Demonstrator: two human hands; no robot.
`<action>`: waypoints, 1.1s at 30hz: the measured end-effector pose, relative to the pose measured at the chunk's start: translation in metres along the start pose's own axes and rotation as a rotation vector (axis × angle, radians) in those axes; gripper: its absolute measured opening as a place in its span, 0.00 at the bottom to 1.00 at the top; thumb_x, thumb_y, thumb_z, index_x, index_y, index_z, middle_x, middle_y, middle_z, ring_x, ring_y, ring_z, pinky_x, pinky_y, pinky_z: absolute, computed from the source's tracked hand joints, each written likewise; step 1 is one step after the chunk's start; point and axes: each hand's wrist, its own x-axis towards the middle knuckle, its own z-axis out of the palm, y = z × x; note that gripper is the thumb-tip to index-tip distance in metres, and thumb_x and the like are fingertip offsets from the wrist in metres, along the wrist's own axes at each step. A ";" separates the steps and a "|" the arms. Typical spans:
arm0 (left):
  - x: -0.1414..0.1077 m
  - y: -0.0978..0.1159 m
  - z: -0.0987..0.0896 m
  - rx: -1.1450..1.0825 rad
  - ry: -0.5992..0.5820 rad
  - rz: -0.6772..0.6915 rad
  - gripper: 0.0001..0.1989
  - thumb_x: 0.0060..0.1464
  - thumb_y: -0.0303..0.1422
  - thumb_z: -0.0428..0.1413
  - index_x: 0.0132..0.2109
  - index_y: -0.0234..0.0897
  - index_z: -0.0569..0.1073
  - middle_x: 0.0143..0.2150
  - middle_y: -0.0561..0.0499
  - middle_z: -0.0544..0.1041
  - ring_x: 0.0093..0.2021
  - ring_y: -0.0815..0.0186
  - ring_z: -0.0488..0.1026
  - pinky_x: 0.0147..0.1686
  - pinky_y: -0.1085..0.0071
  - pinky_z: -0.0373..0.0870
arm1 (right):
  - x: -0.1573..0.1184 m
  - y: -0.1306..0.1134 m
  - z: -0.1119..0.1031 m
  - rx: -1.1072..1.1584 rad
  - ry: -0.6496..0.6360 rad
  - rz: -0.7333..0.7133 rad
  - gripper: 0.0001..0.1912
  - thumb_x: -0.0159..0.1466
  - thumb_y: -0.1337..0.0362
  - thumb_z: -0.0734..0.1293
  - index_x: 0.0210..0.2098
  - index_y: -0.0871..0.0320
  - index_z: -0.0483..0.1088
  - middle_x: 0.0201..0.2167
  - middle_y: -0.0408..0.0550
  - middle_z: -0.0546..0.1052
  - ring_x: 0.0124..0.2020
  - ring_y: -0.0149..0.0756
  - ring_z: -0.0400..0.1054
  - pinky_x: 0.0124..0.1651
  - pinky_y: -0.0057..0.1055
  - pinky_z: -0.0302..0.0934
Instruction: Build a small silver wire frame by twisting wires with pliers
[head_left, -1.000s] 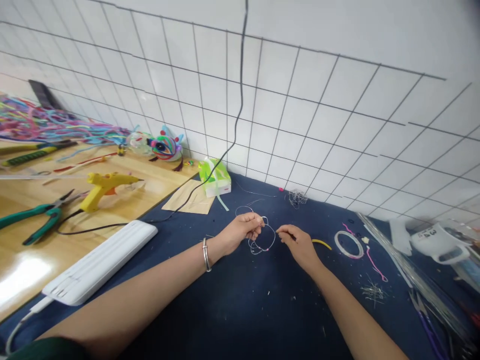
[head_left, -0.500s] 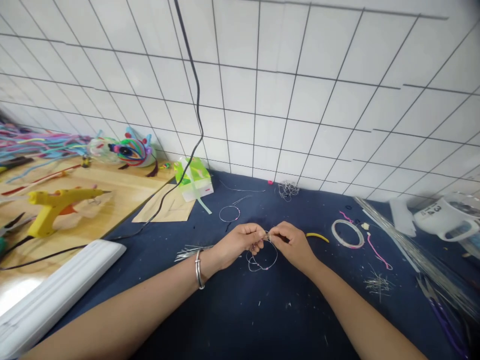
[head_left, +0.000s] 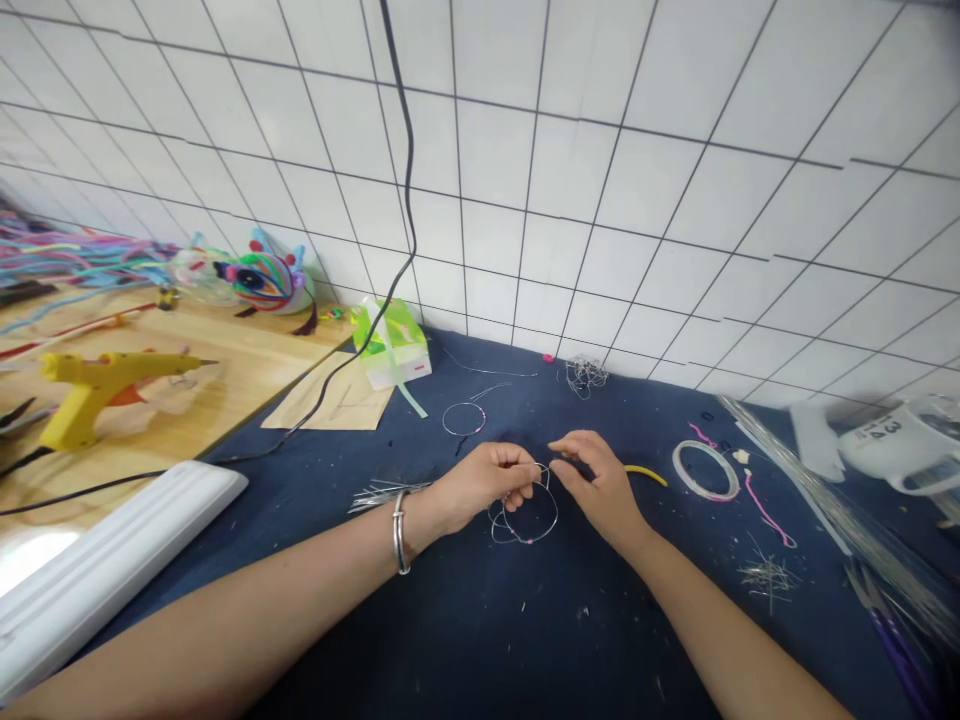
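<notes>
My left hand [head_left: 495, 482], with a silver bangle at the wrist, pinches thin wire rings [head_left: 556, 520] that hang below its fingers over the dark blue cloth [head_left: 540, 640]. Small pink marks show on the rings. Just to the right, my right hand [head_left: 596, 478] has its thumb and index finger apart, close to a small wire loop that rises from the left fingertips. Another wire ring [head_left: 463, 405] lies on the cloth behind my left hand. Cut wire pieces [head_left: 382, 494] lie beside the left wrist.
A yellow glue gun [head_left: 90, 385] and a white strip-shaped box [head_left: 120, 570] are on the left. Behind stand a green tissue box [head_left: 397, 345] and tangled wire [head_left: 585, 373]. To the right lie a tape-like ring [head_left: 705, 471], long wires [head_left: 847, 505], purple-handled pliers [head_left: 900, 645] and a mug [head_left: 892, 440].
My right thumb and index finger have parted and moved slightly away from the wire. My left hand still holds the rings. The view has shifted slightly.
</notes>
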 end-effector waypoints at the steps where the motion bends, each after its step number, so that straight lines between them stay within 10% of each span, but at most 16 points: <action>1: 0.000 0.000 0.000 0.000 0.006 0.000 0.11 0.49 0.38 0.54 0.32 0.33 0.70 0.24 0.53 0.70 0.21 0.75 0.64 0.25 0.75 0.63 | 0.000 0.001 0.000 0.035 0.039 0.065 0.11 0.58 0.60 0.63 0.40 0.54 0.69 0.38 0.47 0.69 0.38 0.34 0.64 0.43 0.33 0.60; 7: 0.000 0.002 0.000 0.040 -0.062 -0.034 0.11 0.49 0.37 0.55 0.33 0.33 0.71 0.25 0.52 0.71 0.22 0.74 0.65 0.25 0.75 0.64 | 0.001 0.004 0.001 0.324 0.013 0.334 0.12 0.58 0.58 0.62 0.39 0.57 0.68 0.25 0.42 0.69 0.26 0.29 0.63 0.31 0.28 0.61; 33: -0.004 0.003 0.001 0.027 -0.115 -0.031 0.14 0.48 0.41 0.55 0.34 0.34 0.69 0.26 0.52 0.70 0.23 0.72 0.69 0.24 0.73 0.67 | 0.006 -0.003 -0.006 0.330 -0.097 0.335 0.11 0.56 0.61 0.62 0.38 0.58 0.68 0.25 0.41 0.69 0.24 0.26 0.61 0.30 0.27 0.59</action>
